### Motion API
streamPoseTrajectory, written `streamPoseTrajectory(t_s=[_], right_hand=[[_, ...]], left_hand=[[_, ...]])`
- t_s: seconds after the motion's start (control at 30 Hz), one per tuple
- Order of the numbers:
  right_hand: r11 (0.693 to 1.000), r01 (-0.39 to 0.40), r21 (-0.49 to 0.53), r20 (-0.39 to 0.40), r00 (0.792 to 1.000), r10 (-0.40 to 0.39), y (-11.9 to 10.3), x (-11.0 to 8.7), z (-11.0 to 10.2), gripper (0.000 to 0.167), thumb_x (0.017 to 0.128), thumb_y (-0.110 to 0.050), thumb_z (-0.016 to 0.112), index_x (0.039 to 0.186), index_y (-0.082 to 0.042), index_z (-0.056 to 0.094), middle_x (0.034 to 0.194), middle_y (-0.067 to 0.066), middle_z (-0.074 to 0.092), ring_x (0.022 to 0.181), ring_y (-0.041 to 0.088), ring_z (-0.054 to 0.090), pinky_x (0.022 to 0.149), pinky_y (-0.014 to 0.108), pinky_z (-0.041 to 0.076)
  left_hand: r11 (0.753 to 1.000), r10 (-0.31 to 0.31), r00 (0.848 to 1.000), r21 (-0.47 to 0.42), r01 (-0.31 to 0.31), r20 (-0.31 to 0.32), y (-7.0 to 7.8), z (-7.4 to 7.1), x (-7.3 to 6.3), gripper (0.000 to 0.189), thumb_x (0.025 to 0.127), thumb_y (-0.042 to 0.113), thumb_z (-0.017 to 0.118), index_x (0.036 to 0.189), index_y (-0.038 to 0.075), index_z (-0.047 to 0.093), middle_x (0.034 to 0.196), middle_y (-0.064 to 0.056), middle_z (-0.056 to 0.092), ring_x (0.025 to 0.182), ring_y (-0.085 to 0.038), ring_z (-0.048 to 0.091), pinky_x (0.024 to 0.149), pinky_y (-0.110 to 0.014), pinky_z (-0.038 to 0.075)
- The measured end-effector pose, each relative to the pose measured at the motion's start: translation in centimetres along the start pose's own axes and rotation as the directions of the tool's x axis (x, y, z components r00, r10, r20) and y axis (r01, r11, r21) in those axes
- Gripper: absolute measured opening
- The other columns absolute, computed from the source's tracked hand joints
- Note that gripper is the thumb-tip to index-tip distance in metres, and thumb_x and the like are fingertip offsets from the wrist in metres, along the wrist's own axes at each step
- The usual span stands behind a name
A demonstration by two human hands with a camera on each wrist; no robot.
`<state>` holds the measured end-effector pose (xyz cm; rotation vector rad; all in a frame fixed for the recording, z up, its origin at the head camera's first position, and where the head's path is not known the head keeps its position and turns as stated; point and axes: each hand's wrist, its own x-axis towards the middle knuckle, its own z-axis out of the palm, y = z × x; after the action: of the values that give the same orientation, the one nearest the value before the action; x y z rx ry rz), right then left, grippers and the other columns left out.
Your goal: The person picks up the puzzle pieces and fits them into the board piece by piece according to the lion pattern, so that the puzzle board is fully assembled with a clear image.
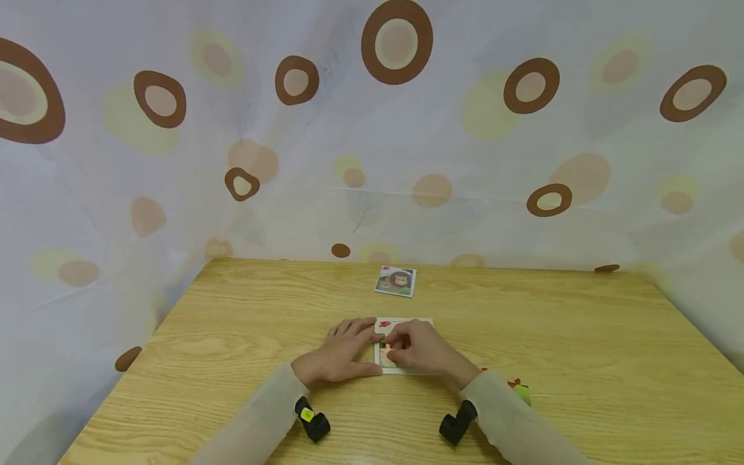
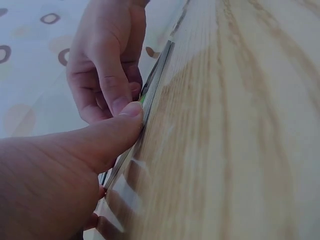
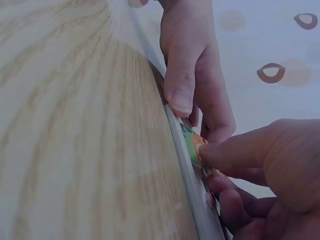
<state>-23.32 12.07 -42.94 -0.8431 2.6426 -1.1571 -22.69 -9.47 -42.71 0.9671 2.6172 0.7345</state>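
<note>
A flat white-bordered puzzle board (image 1: 427,321) lies on the table between the hands, with a small pink-red picture at its upper left. My left hand (image 1: 343,355) rests along the board's left edge, fingers spread, its thumb by the near corner. Over the board, my right hand (image 1: 427,349) pinches a small colourful puzzle piece (image 3: 194,147) between thumb and index finger. Green and orange show on this piece in the right wrist view, where it stands tilted at the board's rim (image 3: 182,145). The right hand hides much of the board in the head view.
Farther back on the wooden table (image 1: 279,297) lies a square picture card (image 1: 396,281) with a lion. Small red and green pieces (image 1: 522,391) sit beside the right forearm, partly covered by it. A patterned curtain (image 1: 372,129) hangs behind the table.
</note>
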Motion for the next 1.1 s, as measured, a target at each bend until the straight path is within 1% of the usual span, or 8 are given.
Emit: streamPoseTrajectory(t_s=[0.13,0.27,0.4,0.53,0.67,0.83,0.93,1.1], right_hand=[[1.000,-0.009,-0.020,-0.015,1.000,0.009,0.0,0.2,0.1,0.011,0.081,-0.005,0.072,0.092,-0.002,0.074,0.078,0.001,0.069,0.062,0.001,0.049,0.056,0.019,0.042],[0.998,0.029,-0.051,-0.023,0.999,-0.030,-0.3,0.1,0.1,0.010,0.082,-0.007,0.073,0.091,-0.002,0.076,0.081,0.003,0.071,0.066,-0.001,0.050,0.059,0.018,0.042],[0.992,0.048,-0.115,-0.021,0.998,-0.051,-0.6,0.0,0.1,0.010,0.084,-0.007,0.073,0.092,-0.002,0.076,0.085,0.004,0.073,0.075,0.005,0.057,0.065,0.020,0.046],[0.971,0.078,-0.227,-0.015,0.996,-0.083,-0.7,-0.1,0.2,0.007,0.085,-0.007,0.071,0.087,-0.005,0.077,0.086,0.003,0.073,0.082,0.015,0.063,0.073,0.028,0.051],[0.934,0.147,-0.324,-0.012,0.987,-0.160,-0.8,-0.5,0.4,0.007,0.086,-0.008,0.070,0.082,-0.008,0.075,0.080,-0.001,0.069,0.077,0.014,0.059,0.070,0.028,0.049],[0.957,0.172,-0.234,0.001,0.984,-0.177,-0.4,-1.1,0.2,0.011,0.086,-0.005,0.068,0.096,-0.003,0.074,0.082,0.001,0.062,0.071,0.006,0.046,0.062,0.020,0.040],[0.971,0.183,-0.152,0.013,0.983,-0.183,0.0,-1.5,-0.2,0.017,0.085,-0.002,0.067,0.102,-0.001,0.071,0.085,0.002,0.059,0.071,0.006,0.045,0.063,0.020,0.041],[0.983,0.173,-0.056,-0.043,0.984,-0.175,0.6,-2.1,-1.0,0.013,0.087,-0.001,0.066,0.097,-0.009,0.067,0.087,0.001,0.061,0.071,0.005,0.047,0.063,0.020,0.044]], left_hand=[[1.000,-0.005,1.000,0.008,0.005,0.000,-0.2,0.1,0.1,0.056,0.094,0.041,0.060,0.141,0.013,0.047,0.157,-0.013,0.021,0.143,-0.036,0.016,0.109,-0.059,0.018],[1.000,-0.006,1.000,0.008,0.006,-0.008,-0.4,0.1,0.1,0.055,0.093,0.040,0.062,0.140,0.014,0.048,0.157,-0.014,0.022,0.142,-0.037,0.017,0.108,-0.060,0.018],[1.000,0.003,1.000,0.003,-0.003,-0.018,-0.4,0.1,0.2,0.056,0.093,0.040,0.062,0.140,0.013,0.049,0.157,-0.015,0.023,0.142,-0.037,0.018,0.108,-0.060,0.018],[1.000,0.003,1.000,0.006,-0.003,-0.017,-0.4,0.1,0.2,0.056,0.093,0.040,0.062,0.140,0.013,0.048,0.157,-0.014,0.023,0.142,-0.037,0.018,0.108,-0.059,0.018],[1.000,-0.002,1.000,0.015,0.002,-0.015,-0.5,0.2,0.3,0.057,0.092,0.041,0.062,0.141,0.014,0.048,0.157,-0.013,0.023,0.142,-0.036,0.019,0.108,-0.059,0.018],[1.000,0.003,1.000,0.007,-0.002,-0.019,-0.6,0.4,0.2,0.057,0.092,0.042,0.062,0.140,0.014,0.049,0.157,-0.012,0.024,0.142,-0.036,0.019,0.108,-0.058,0.019],[1.000,0.007,1.000,0.008,-0.007,-0.023,-0.6,0.4,0.2,0.058,0.092,0.041,0.063,0.140,0.013,0.049,0.156,-0.014,0.024,0.141,-0.037,0.020,0.108,-0.059,0.019],[1.000,0.002,1.000,0.006,-0.002,-0.027,-0.5,0.4,0.3,0.058,0.091,0.040,0.064,0.140,0.012,0.049,0.157,-0.014,0.024,0.141,-0.038,0.020,0.109,-0.060,0.017]])
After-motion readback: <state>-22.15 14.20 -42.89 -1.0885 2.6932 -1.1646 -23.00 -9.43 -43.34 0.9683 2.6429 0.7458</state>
